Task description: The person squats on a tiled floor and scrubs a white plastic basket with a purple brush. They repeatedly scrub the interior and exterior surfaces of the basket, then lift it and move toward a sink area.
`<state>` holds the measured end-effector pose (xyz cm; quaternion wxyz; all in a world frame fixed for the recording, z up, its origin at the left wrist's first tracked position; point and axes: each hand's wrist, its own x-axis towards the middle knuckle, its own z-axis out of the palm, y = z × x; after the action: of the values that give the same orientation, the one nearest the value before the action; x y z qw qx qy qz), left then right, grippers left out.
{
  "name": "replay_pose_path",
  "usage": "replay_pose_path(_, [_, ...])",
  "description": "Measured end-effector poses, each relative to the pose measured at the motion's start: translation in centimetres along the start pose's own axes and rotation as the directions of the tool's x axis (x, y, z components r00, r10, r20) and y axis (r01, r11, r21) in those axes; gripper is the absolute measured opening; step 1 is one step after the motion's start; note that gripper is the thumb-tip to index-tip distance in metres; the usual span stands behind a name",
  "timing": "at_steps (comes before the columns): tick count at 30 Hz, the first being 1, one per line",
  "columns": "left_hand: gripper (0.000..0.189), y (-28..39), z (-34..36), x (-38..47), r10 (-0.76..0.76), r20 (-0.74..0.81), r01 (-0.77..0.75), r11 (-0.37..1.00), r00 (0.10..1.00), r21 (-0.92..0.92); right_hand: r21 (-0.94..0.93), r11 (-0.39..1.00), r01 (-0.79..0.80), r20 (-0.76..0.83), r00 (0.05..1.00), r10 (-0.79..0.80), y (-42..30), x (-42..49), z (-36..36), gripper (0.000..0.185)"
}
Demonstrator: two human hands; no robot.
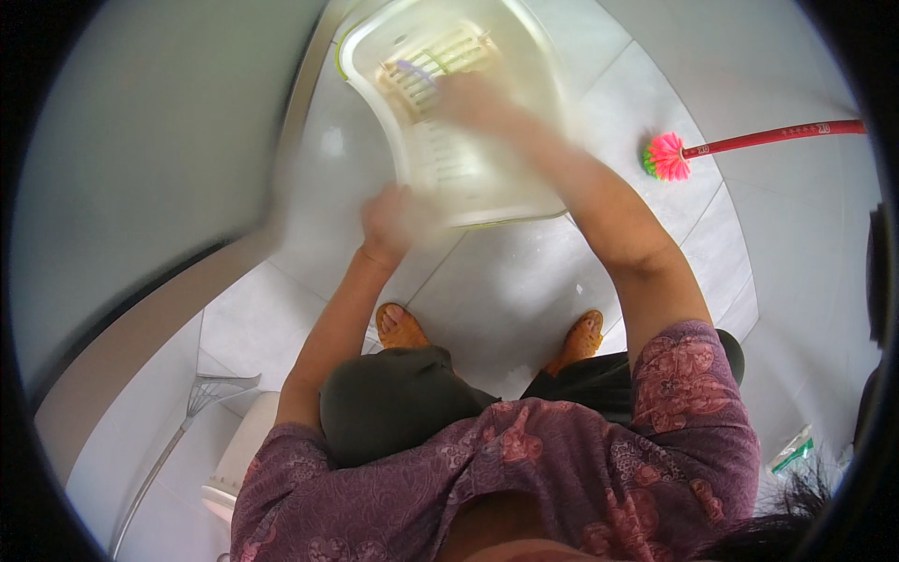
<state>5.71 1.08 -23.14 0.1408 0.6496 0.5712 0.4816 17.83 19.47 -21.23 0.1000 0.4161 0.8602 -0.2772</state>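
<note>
A white plastic tub (484, 200) with a lime-green edge lies tilted on the floor before me, and slotted openings (463, 53) show in its far part. My left hand (390, 221), partly blurred, grips the tub's near left rim. Over the inside of the tub, my right hand (470, 102) is closed around a slim purple object (414, 69), likely a brush handle. Motion blur hides its far end and the fingers.
A pink and green bristled brush with a red handle (772, 137) leans at the right wall. On the left stand a frosted panel (154, 140) and a metal leaf rake (151, 464). My sandalled feet (400, 327) are on the grey tiles (506, 281).
</note>
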Motion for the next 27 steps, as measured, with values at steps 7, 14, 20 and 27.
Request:
replay_pose_path(7, [0.022,0.1,-0.2,0.4,-0.031,0.036,0.033,0.999,0.999,-0.030,-0.119,0.992,-0.030,-0.068,0.997,0.022,-1.1,0.3,1.7,0.043])
replay_pose_path(14, [0.021,-0.5,-0.2,0.1,-0.070,0.035,0.072,0.996,0.997,-0.052,-0.141,0.989,0.039,0.026,0.999,-0.036,-2.1,-0.8,-0.7,0.042])
replay_pose_path(20, [0.020,-0.4,-0.2,0.2,-0.043,0.052,0.044,0.999,0.998,-0.013,0.072,0.992,-0.100,-0.112,0.988,0.108,-0.7,-1.1,-2.2,0.023])
replay_pose_path(27, [0.021,-0.2,-0.5,0.4,-0.030,0.082,0.025,0.998,0.996,0.066,0.008,0.997,-0.080,0.028,0.996,0.079,-0.1,-0.8,-2.4,0.025])
